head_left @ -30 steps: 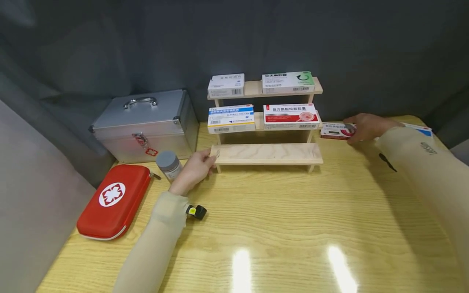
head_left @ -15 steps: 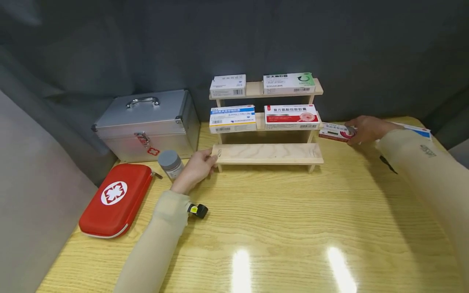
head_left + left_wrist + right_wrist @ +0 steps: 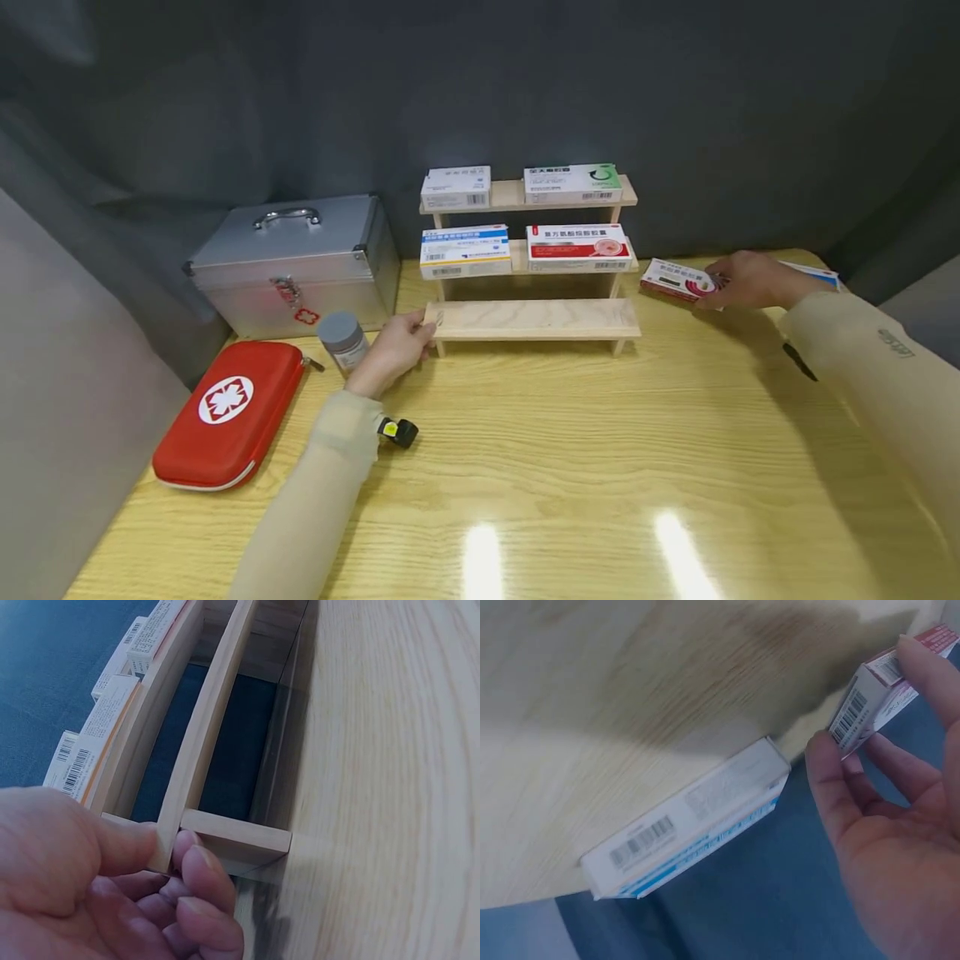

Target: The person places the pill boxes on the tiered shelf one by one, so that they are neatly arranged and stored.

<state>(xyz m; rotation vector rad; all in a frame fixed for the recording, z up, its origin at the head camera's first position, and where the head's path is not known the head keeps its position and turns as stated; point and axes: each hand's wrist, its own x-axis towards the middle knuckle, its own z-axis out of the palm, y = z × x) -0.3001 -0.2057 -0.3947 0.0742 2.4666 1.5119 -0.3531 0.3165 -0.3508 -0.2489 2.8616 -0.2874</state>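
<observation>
My left hand (image 3: 393,346) pinches the left end of the lowest board (image 3: 532,318) of a three-step wooden display rack. In the left wrist view, the thumb lies on one face of this board (image 3: 199,742) and curled fingers are on the other. To the right of the rack, my right hand (image 3: 750,281) grips a white and dark-red medicine box (image 3: 675,279) by its right end. The right wrist view shows thumb and fingers around the barcode end of that box (image 3: 851,716). Behind the right hand, a white and blue medicine box (image 3: 821,273) is partly hidden; it lies on the table.
Two medicine boxes stand on the top step, a white one (image 3: 456,187) and a green-white one (image 3: 573,183). The middle step bears a blue-white box (image 3: 465,252) and a red-white box (image 3: 577,248). Leftward are a grey-lidded jar (image 3: 341,333), silver case (image 3: 292,267) and red first-aid pouch (image 3: 228,417).
The box in my right hand has turned, its right end now lower in view than its left. My left hand keeps its hold on the board. The head view has shifted slightly.
</observation>
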